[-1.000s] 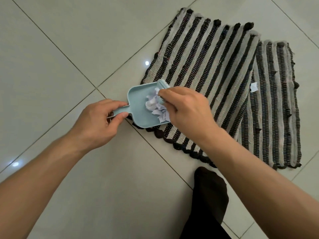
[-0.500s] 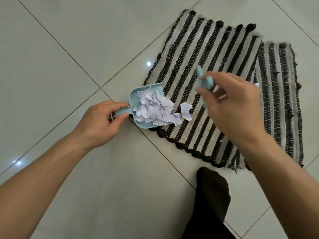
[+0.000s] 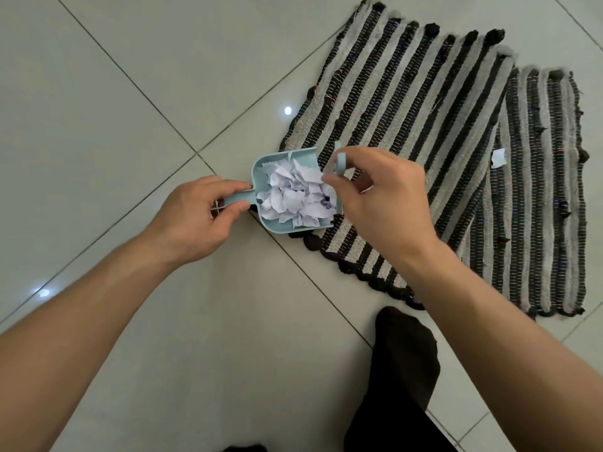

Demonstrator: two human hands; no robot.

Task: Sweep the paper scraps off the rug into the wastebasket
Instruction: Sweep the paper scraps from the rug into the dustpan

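A small light-blue dustpan rests at the near-left edge of a black-and-grey striped rug. My left hand pinches its handle. A heap of white paper scraps fills the pan. My right hand grips a small light-blue brush at the pan's open mouth; its bristles are mostly hidden by the fingers. One more white scrap lies on the rug's right part. No wastebasket is in view.
Pale glossy floor tiles with dark grout lines surround the rug. My leg in dark cloth is on the floor at the bottom, just below the rug's near edge.
My right hand swung out over the rug with the brush and came back to the pan's mouth. The scrap beside the pan is now in the heap. My left hand stayed put.
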